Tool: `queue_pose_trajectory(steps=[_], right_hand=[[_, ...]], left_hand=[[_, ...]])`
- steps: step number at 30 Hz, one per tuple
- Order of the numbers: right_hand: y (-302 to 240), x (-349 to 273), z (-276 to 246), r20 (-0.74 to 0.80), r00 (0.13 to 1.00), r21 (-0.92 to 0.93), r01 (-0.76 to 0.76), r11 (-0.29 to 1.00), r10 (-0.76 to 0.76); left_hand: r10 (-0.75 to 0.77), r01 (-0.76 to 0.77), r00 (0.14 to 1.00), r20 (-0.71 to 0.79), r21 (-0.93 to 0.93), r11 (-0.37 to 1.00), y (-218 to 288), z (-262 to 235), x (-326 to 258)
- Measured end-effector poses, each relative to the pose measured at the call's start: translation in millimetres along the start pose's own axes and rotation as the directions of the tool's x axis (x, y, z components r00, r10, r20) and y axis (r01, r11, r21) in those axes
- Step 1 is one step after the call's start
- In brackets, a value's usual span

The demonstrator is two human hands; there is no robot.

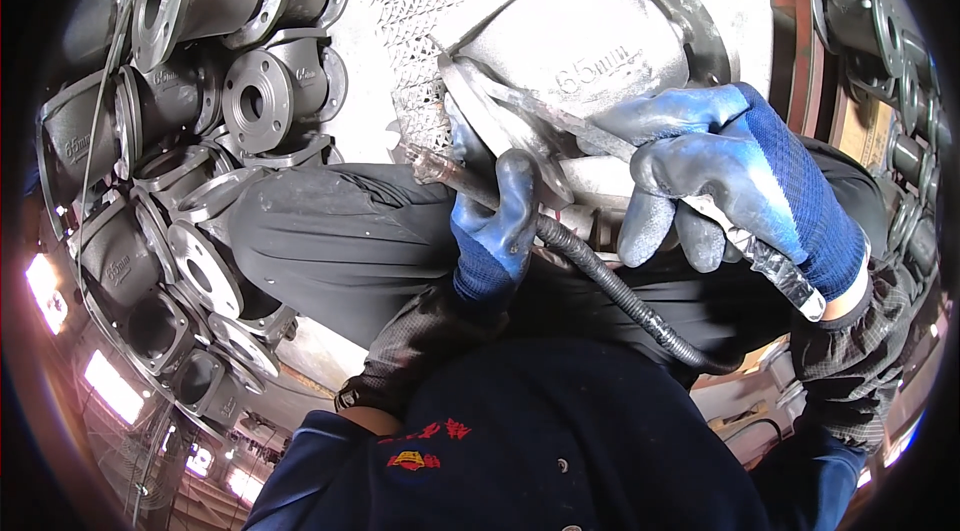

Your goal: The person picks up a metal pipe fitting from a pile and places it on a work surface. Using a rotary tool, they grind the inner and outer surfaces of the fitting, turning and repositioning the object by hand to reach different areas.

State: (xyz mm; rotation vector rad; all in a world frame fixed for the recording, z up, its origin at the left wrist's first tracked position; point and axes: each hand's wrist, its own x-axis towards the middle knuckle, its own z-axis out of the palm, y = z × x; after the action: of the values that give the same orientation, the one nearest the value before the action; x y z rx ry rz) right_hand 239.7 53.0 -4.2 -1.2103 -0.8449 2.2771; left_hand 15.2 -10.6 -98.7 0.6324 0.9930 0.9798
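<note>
A grey flanged metal casting (600, 36), with raised marks on its side, lies brightly lit in front of me. My left hand (500, 216), in a blue glove, is closed around the brownish tubular end (440, 169) of a dark ribbed hose (620, 286), beside the casting's near flange (490, 121). My right hand (720, 166), gloved too, grips a long thin metal hand tool (590, 131) with a tape-wrapped handle (780, 276). The tool's far end reaches over the near flange; whether it touches the metal I cannot tell. Part of the left fingers is hidden behind the tube.
Many similar flanged castings (265, 96) are piled at my left. More castings (860, 21) stand at the far right, past a reddish metal beam (800, 31). A metal grating (420, 1) lies beyond my hands. My grey-trousered knee (330, 231) is close to the pile.
</note>
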Motion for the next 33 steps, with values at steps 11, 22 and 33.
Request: queue_pose_trajectory(steps=[11,22,33], right_hand=[[-2,0,6,-0.043,0.999,0.009,-0.007,1.000,0.007],[-54,-40,44,-0.348,0.936,-0.164,-0.118,0.979,0.054],[18,12,19,-0.230,0.942,-0.109,0.225,0.968,-0.245]], left_hand=[[-0.052,0.049,0.991,-0.122,-0.022,0.999,-4,3,2],[-0.044,0.044,0.999,-0.016,-0.024,0.999,-2,-5,-3],[0.402,-0.444,0.840,0.364,0.887,0.124,27,-20,31]])
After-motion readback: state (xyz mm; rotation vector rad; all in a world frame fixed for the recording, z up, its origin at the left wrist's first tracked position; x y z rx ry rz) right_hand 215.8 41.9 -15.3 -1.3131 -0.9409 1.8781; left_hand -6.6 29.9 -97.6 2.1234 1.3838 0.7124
